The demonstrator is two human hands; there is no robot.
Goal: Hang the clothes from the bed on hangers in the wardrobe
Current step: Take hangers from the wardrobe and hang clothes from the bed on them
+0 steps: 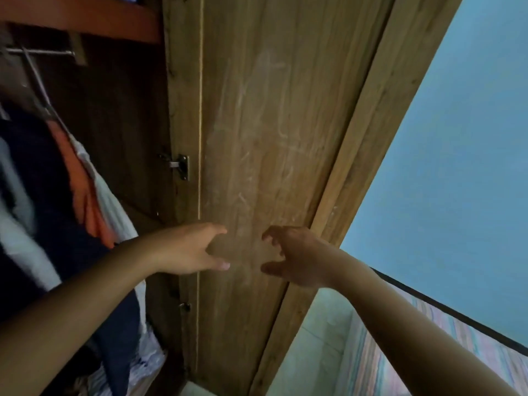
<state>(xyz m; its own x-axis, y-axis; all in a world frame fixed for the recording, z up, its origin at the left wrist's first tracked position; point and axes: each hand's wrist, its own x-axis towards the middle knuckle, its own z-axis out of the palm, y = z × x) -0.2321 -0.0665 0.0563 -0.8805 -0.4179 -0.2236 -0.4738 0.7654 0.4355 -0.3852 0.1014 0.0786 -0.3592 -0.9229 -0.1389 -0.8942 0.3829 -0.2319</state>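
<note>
Hands before wardrobe door (271, 124), both empty.
Left hand (194, 250) spread loose, right hand (294, 255) half-curled; hung clothes (57, 195) likely soft, light: best lifted at shoulders.

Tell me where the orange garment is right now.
In the head view it hangs at the left, inside the open wardrobe, the orange garment sandwiched between a dark navy garment and a pale striped one.

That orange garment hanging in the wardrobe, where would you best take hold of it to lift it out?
Probably by its hanger, not the cloth. The orange garment hangs squeezed between a dark blue garment and a pale striped one, under the rail. Come from the open front, above the shoulders, where the hanger's metal neck shows. Both hands are empty.
</note>
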